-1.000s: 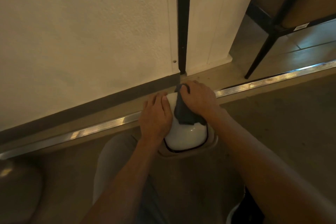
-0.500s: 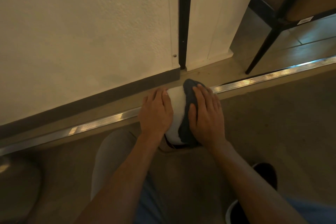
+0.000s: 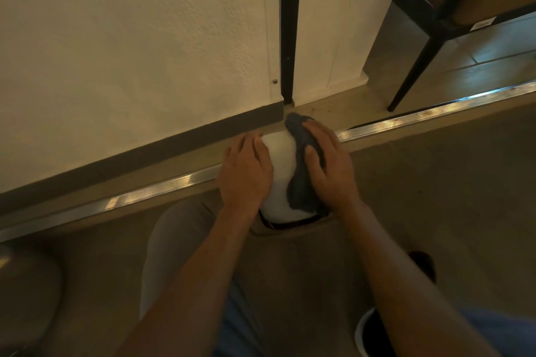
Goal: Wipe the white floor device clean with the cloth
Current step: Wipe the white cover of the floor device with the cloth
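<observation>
The white floor device (image 3: 280, 174) is a rounded white dome sitting on the floor close to the wall, with a dark band at its base. My left hand (image 3: 245, 172) rests flat on its left side, fingers straight. My right hand (image 3: 329, 169) presses a dark grey cloth (image 3: 301, 171) against the dome's right side, fingers spread over the cloth. The cloth drapes from the dome's far top down to its near right edge. Both hands hide much of the device.
A cream wall with a dark skirting (image 3: 145, 153) runs behind the device, split by a black vertical strip (image 3: 288, 26). A metal floor rail (image 3: 130, 200) crosses the floor. A black chair leg (image 3: 412, 78) stands at the right. My knee (image 3: 171, 240) and shoe (image 3: 374, 333) are below.
My right hand turned from gripping the cloth at the dome's top to lying along its right side, dragging the cloth down that side. My left hand stayed put.
</observation>
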Action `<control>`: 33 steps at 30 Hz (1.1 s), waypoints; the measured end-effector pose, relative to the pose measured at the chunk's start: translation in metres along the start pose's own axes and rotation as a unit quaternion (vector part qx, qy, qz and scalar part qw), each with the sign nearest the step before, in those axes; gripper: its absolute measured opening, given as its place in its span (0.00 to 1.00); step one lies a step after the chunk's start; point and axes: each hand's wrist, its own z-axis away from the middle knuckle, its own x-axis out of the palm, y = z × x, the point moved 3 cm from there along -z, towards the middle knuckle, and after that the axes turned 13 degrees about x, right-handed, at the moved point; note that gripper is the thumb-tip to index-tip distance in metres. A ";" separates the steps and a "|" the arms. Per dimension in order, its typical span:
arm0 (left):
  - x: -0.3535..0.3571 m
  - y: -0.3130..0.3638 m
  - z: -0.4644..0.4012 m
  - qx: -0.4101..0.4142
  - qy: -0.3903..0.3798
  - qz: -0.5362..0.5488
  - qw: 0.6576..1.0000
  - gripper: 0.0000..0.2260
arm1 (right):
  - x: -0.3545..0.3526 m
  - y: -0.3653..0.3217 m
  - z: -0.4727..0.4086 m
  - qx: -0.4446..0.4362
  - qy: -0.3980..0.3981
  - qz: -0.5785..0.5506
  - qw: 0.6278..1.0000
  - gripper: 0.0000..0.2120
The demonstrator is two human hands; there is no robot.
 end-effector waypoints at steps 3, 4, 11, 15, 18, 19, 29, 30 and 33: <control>-0.001 0.000 0.001 0.006 -0.012 0.011 1.000 0.18 | 0.013 0.007 0.030 -0.008 0.097 0.060 0.993 0.23; -0.001 0.000 0.002 0.008 -0.017 0.013 1.000 0.19 | 0.015 0.005 0.031 -0.006 0.113 0.071 0.991 0.23; -0.006 0.005 0.000 0.042 -0.001 0.006 0.999 0.20 | 0.005 -0.026 -0.054 0.165 -0.011 0.179 0.970 0.16; -0.005 0.005 -0.002 0.029 -0.001 0.018 0.999 0.20 | 0.008 -0.027 -0.059 0.170 -0.008 0.188 0.967 0.17; -0.002 0.002 -0.001 0.014 -0.008 0.022 1.000 0.20 | 0.010 -0.016 -0.007 0.061 0.069 0.115 0.989 0.20; -0.001 0.001 -0.001 0.012 -0.010 0.022 1.000 0.20 | 0.012 -0.010 0.011 0.030 0.090 0.111 0.989 0.22; -0.002 0.000 0.000 0.042 -0.015 0.013 0.999 0.24 | 0.010 -0.020 -0.022 0.124 0.035 0.080 0.988 0.19; -0.001 -0.002 -0.001 0.041 -0.013 0.012 0.999 0.23 | 0.010 -0.022 -0.037 0.148 0.000 0.093 0.985 0.18; -0.001 -0.002 -0.003 0.028 -0.009 0.009 1.000 0.22 | 0.007 -0.020 -0.062 0.186 -0.080 0.089 0.975 0.17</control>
